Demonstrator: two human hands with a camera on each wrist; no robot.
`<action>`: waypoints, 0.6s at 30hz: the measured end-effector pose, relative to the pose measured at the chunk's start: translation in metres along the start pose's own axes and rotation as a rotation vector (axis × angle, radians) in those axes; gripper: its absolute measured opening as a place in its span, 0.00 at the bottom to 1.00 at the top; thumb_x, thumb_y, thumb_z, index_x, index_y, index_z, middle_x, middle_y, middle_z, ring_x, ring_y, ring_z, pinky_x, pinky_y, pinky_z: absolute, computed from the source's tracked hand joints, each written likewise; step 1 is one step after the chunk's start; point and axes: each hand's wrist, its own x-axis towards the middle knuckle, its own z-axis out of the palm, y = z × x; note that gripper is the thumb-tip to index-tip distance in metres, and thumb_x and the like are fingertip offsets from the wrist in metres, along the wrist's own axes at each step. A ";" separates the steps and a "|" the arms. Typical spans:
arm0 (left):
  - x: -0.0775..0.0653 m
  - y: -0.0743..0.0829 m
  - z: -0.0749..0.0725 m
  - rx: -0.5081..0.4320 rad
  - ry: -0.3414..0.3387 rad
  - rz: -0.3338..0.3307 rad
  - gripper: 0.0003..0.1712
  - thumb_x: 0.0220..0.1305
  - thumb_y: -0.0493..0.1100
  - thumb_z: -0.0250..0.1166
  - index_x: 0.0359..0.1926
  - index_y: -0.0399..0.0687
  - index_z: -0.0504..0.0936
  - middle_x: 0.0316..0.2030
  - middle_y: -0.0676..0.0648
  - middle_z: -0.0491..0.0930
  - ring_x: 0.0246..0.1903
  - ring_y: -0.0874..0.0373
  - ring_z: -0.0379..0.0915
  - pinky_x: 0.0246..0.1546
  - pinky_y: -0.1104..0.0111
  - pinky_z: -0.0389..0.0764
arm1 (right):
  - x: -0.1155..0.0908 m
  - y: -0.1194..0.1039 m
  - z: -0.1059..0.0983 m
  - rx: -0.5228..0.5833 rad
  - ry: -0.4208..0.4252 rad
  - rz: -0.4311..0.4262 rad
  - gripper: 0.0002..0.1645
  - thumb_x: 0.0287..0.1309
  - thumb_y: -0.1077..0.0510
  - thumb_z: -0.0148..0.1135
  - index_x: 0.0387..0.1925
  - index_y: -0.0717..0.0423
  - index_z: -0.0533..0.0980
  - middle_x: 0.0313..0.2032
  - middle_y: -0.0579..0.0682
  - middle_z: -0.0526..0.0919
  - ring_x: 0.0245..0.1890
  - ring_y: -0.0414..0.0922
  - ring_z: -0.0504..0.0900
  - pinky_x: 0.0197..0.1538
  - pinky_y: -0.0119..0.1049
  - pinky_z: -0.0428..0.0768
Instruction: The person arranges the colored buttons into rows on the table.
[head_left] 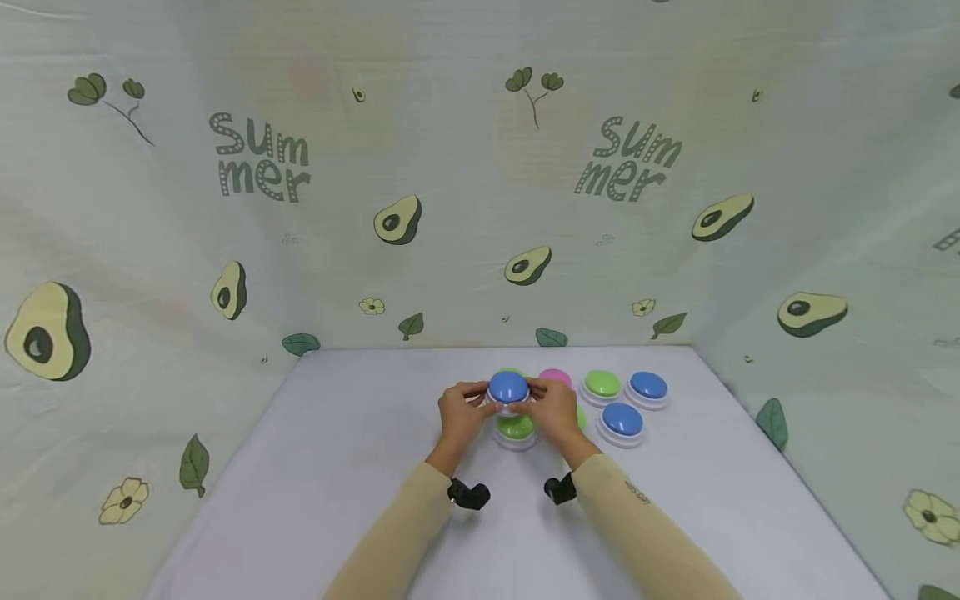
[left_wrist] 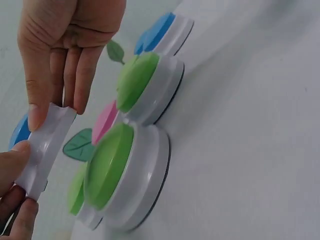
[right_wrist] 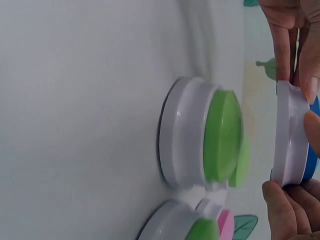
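Note:
A blue dome button (head_left: 508, 387) on a white base is held up between my two hands, above a green button (head_left: 515, 427) that stands on the table. My left hand (head_left: 459, 414) pinches the base at its left edge, thumb in front and fingers behind. On the opposite edge my right hand (head_left: 556, 412) pinches it the same way. From the side, the right wrist view shows the white base (right_wrist: 291, 135) tilted in the grip, apart from the green button (right_wrist: 222, 135) below. Another green button (head_left: 581, 417) is partly hidden behind my right hand.
At the back stand a pink button (head_left: 555, 379), a green button (head_left: 602, 383) and a blue button (head_left: 648, 385). One more blue button (head_left: 622, 419) sits to the right of my hands. A printed cloth (head_left: 450, 167) hangs behind the white table (head_left: 337, 467).

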 end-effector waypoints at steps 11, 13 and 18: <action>-0.008 0.024 0.087 -0.029 -0.110 -0.008 0.24 0.53 0.24 0.78 0.53 0.29 0.86 0.51 0.36 0.85 0.57 0.43 0.83 0.56 0.64 0.85 | -0.002 0.032 -0.076 -0.031 0.098 0.029 0.37 0.52 0.65 0.82 0.63 0.72 0.77 0.60 0.69 0.81 0.62 0.62 0.81 0.63 0.51 0.81; -0.011 0.028 0.103 -0.044 -0.130 0.004 0.25 0.53 0.24 0.78 0.54 0.28 0.85 0.52 0.35 0.85 0.57 0.42 0.83 0.57 0.63 0.85 | -0.004 0.037 -0.091 -0.046 0.114 0.029 0.38 0.52 0.64 0.82 0.63 0.73 0.77 0.60 0.69 0.80 0.63 0.63 0.80 0.64 0.52 0.80; -0.018 0.037 0.141 -0.070 -0.184 0.039 0.25 0.53 0.20 0.74 0.55 0.25 0.84 0.54 0.32 0.84 0.56 0.40 0.83 0.55 0.63 0.86 | -0.008 0.053 -0.125 -0.083 0.163 0.071 0.40 0.54 0.62 0.82 0.65 0.73 0.75 0.61 0.70 0.79 0.64 0.63 0.79 0.66 0.54 0.78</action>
